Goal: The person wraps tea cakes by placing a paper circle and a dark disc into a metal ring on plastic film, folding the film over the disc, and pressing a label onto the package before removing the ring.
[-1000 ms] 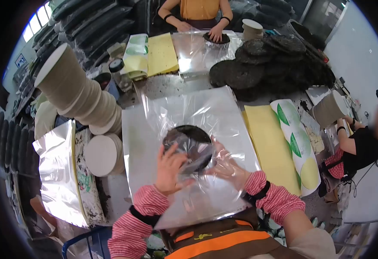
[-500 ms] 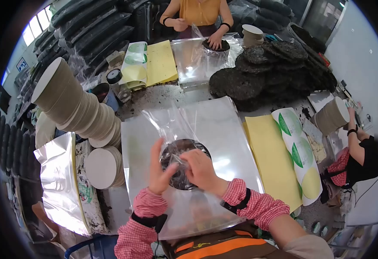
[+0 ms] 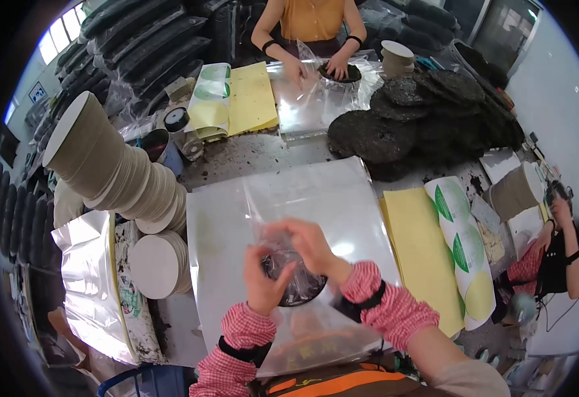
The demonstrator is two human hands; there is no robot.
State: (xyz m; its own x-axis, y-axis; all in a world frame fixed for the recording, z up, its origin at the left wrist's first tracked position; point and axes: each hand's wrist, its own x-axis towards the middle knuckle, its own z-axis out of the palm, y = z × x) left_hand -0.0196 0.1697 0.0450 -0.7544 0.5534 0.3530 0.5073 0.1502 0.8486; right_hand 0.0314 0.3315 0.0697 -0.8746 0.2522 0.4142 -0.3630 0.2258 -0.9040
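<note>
A dark round disc (image 3: 302,288) lies in a clear plastic bag (image 3: 257,205) on a silvery sheet (image 3: 223,218) in front of me. At the disc's left edge is my left hand (image 3: 266,281), thumb and fingers apart, beside the plastic. My right hand (image 3: 309,246) reaches over the disc's far side, its fingers curled around loose plastic, slightly blurred. Both hands and glare on the film hide part of the disc.
Stacks of round card discs (image 3: 114,172) stand at left. Dark round cakes (image 3: 375,135) pile up at back right. Yellow sheets (image 3: 418,258) and green-printed labels (image 3: 458,231) lie at right. Across the table, a person's hands (image 3: 335,66) touch another dark cake; another person works far right.
My right hand has moved from a pinch over the disc's middle to its far side. My left hand has shifted slightly right and lower. The disc now sits nearer to me.
</note>
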